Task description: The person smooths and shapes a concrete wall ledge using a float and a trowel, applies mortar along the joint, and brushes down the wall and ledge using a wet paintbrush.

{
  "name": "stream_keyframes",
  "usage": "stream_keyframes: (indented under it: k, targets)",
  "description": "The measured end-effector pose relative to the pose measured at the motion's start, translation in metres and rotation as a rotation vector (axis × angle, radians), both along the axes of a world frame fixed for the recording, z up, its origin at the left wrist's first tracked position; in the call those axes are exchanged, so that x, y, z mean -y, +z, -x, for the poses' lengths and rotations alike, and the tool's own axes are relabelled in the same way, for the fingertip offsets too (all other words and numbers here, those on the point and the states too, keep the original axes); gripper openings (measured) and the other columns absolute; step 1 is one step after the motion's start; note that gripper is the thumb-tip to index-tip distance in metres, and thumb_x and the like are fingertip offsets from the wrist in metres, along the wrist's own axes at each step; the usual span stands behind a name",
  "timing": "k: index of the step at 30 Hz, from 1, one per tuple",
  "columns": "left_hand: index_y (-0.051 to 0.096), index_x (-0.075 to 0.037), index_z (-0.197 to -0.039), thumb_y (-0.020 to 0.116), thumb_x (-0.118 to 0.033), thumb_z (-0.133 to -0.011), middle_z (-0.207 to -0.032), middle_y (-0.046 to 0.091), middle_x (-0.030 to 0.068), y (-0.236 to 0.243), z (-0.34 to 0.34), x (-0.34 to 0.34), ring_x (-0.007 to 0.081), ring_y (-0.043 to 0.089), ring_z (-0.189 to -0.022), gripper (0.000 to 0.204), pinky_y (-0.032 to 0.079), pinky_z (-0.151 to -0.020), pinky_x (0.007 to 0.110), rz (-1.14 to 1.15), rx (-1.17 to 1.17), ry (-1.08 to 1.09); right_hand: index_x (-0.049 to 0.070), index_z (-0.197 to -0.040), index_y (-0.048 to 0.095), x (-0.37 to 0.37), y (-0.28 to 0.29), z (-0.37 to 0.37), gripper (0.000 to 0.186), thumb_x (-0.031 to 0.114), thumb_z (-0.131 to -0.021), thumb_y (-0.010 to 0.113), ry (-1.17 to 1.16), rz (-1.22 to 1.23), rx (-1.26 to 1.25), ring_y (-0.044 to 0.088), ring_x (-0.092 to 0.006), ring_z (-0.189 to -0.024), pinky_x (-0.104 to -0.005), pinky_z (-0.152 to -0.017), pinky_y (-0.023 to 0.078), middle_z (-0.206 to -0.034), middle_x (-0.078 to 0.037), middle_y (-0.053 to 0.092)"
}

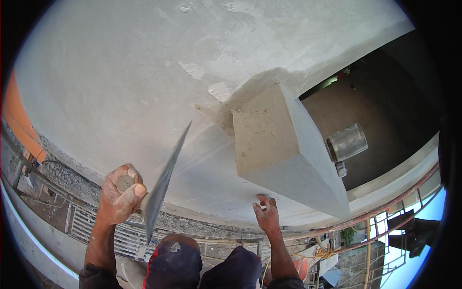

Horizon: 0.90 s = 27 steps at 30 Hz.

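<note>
Gripping a flat steel trowel (pixel 161 185) by its handle, the left hand (pixel 121 195) is closed tight, fingers wrapped round the grip and dusted with pale plaster. The trowel blade stands on edge, slanting up and to the right, its far tip just against the smooth grey plastered wall (pixel 120 86). To the right of the blade a box-shaped block (pixel 276 144) juts out of the wall; its left face is rough and sandy, its lower right face smoother and grey. Where the block meets the wall, fresh plaster patches (pixel 219 91) show lighter than the rest.

The right hand (pixel 266 214) holds nothing: fingers loosely bent, tips touching the wall just below the near corner of the block. Right of the block lies a dark opening (pixel 385 111) with a shiny metal can-shaped fitting (pixel 346 142) at its edge. Near the lower edge are the person's dark-clad knees (pixel 207 267), and beyond them, scaffold poles (pixel 385 212) and a railing (pixel 115 236) far below.
</note>
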<state>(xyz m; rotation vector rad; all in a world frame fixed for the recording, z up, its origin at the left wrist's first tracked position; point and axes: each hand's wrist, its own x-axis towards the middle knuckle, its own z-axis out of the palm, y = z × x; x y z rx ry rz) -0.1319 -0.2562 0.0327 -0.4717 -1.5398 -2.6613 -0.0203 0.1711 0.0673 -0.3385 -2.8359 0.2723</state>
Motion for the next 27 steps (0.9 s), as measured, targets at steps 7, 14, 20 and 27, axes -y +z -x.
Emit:
stream_keyframes:
  k: [7, 14, 20, 27]
  targets:
    - [0.050, -0.006, -0.078, 0.073, -0.026, -0.086, -0.060, 0.047, -0.0037, 0.023, 0.010, -0.001, 0.0038, 0.041, -0.048, 0.031, 0.033, -0.042, 0.021, 0.005, 0.139, -0.266, 0.002, -0.095, 0.062, -0.009, 0.003, 0.014, 0.019, 0.016, -0.084, 0.067, -0.046, -0.095, 0.045, 0.057, -0.0277, -0.090, -0.0402, -0.082, 0.046, -0.085, -0.012, 0.063]
    - [0.052, -0.007, -0.078, 0.076, -0.024, -0.083, -0.065, 0.049, -0.0030, 0.019, 0.013, -0.011, 0.0050, 0.047, -0.055, 0.030, 0.037, -0.047, 0.022, -0.029, -0.041, -0.192, 0.002, -0.089, 0.063, -0.004, 0.008, 0.018, 0.014, 0.015, -0.084, 0.067, -0.034, -0.003, 0.019, 0.059, -0.0261, -0.087, -0.0384, -0.081, 0.047, -0.082, -0.012, 0.065]
    - [0.052, -0.008, -0.078, 0.078, -0.021, -0.081, -0.070, 0.052, -0.0024, 0.006, 0.021, -0.018, 0.0061, 0.050, -0.059, 0.028, 0.038, -0.051, 0.022, 0.068, -0.231, -0.112, 0.002, -0.090, 0.063, -0.009, 0.006, 0.017, 0.015, 0.015, -0.085, 0.066, -0.073, 0.011, 0.057, 0.059, -0.0241, -0.086, -0.0358, -0.079, 0.048, -0.084, -0.011, 0.064]
    - [0.051, -0.008, -0.079, 0.075, -0.025, -0.084, -0.064, 0.050, -0.0034, 0.017, 0.007, -0.006, 0.0043, 0.045, -0.054, 0.030, 0.036, -0.048, 0.021, -0.007, 0.088, -0.181, 0.002, -0.090, 0.065, -0.001, 0.007, 0.020, 0.015, 0.016, -0.085, 0.067, -0.066, 0.023, 0.056, 0.060, -0.0240, -0.085, -0.0358, -0.079, 0.048, -0.084, -0.012, 0.064]
